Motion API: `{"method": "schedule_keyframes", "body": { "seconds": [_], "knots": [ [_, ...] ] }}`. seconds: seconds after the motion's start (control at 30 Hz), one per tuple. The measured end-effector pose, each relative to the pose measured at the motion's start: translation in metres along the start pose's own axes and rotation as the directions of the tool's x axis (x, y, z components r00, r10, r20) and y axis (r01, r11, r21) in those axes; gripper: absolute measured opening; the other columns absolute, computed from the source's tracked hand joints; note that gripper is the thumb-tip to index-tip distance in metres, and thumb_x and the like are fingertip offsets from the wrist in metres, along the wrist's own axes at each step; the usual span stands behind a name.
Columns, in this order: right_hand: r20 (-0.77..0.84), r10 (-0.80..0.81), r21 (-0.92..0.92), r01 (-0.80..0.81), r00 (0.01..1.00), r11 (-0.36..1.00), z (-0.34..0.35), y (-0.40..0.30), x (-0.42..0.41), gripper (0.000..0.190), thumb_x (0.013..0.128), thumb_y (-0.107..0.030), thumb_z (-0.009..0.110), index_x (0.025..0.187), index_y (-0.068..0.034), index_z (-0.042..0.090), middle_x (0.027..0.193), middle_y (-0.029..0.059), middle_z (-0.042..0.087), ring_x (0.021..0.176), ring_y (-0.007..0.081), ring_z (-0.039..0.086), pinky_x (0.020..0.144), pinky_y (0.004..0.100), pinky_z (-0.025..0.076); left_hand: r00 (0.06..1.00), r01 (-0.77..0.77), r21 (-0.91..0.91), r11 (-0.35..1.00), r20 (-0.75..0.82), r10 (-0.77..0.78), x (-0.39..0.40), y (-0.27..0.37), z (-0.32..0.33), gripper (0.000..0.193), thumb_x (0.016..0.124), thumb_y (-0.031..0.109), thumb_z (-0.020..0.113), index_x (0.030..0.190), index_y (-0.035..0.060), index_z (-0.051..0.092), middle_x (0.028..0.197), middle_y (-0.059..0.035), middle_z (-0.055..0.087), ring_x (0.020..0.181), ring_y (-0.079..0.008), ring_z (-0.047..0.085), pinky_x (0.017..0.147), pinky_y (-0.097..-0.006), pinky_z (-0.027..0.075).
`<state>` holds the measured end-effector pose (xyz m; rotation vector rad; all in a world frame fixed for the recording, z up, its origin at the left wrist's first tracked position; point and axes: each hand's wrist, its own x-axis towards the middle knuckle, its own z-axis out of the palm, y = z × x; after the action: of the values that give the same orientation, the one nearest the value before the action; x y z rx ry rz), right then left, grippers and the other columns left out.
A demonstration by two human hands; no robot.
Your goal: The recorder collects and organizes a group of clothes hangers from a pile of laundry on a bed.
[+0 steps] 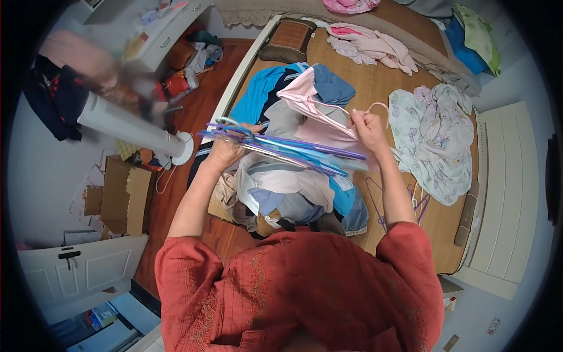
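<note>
My left hand [229, 147] grips a bundle of blue, purple and white clothes hangers [303, 154], which points to the right above a pile of clothes. My right hand [368, 127] is closed on a pink clothes hanger [377, 105] whose hook sticks out to the right. A light pink garment [301, 90] hangs on that hanger. Beneath both hands lies the heap of clothes [290, 185], in grey, white and blue. A bright blue garment [257, 94] lies at its far side.
Several loose hangers [420, 202] lie on the bed mat [374, 83], beside a floral cloth [433, 132]. A brown pillow [288, 39] and pink clothing [378, 44] lie farther back. Left of the bed are a white tower-shaped appliance [132, 127] and a cardboard box [121, 198].
</note>
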<state>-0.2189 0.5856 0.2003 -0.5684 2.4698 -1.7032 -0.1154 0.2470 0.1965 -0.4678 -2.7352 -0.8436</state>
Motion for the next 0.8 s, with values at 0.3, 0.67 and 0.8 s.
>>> {"method": "schedule_keyframes", "body": {
  "seconds": [0.3, 0.67, 0.8],
  "knots": [
    [0.276, -0.300, -0.227, 0.365, 0.913, 0.903, 0.012, -0.053, -0.041, 0.033, 0.088, -0.018, 0.045, 0.065, 0.001, 0.058, 0.061, 0.0113, 0.056, 0.055, 0.0202, 0.051, 0.055, 0.0301, 0.039, 0.980, -0.058, 0.232, 0.971, -0.174, 0.100, 0.017, 0.049, 0.019, 0.021, 0.064, 0.026, 0.068, 0.067, 0.0065, 0.063, 0.066, -0.0099, 0.061, 0.064, -0.0287, 0.059, 0.062, -0.0368, 0.043],
    [0.129, -0.127, 0.313, 0.081, 0.984, 0.946, -0.022, -0.029, -0.075, 0.029, 0.093, -0.018, 0.037, 0.090, -0.001, 0.061, 0.090, 0.0112, 0.064, 0.087, 0.0172, 0.058, 0.081, 0.0297, 0.043, 0.972, -0.013, 0.095, 0.995, -0.231, 0.034, -0.015, 0.023, 0.023, 0.023, 0.067, 0.009, 0.064, 0.090, 0.0064, 0.062, 0.075, -0.0121, 0.062, 0.070, -0.0328, 0.059, 0.058, -0.0398, 0.048],
    [-0.033, 0.002, 0.666, 0.020, 0.999, 0.745, -0.017, -0.015, -0.075, 0.036, 0.093, -0.020, 0.037, 0.085, 0.005, 0.061, 0.091, 0.0140, 0.063, 0.089, 0.0198, 0.057, 0.083, 0.0317, 0.042, 0.993, -0.056, 0.149, 0.987, -0.091, 0.070, -0.018, 0.024, 0.041, 0.028, 0.064, 0.010, 0.064, 0.092, 0.0112, 0.061, 0.087, -0.0087, 0.063, 0.082, -0.0290, 0.059, 0.069, -0.0390, 0.048]
  ]
}}
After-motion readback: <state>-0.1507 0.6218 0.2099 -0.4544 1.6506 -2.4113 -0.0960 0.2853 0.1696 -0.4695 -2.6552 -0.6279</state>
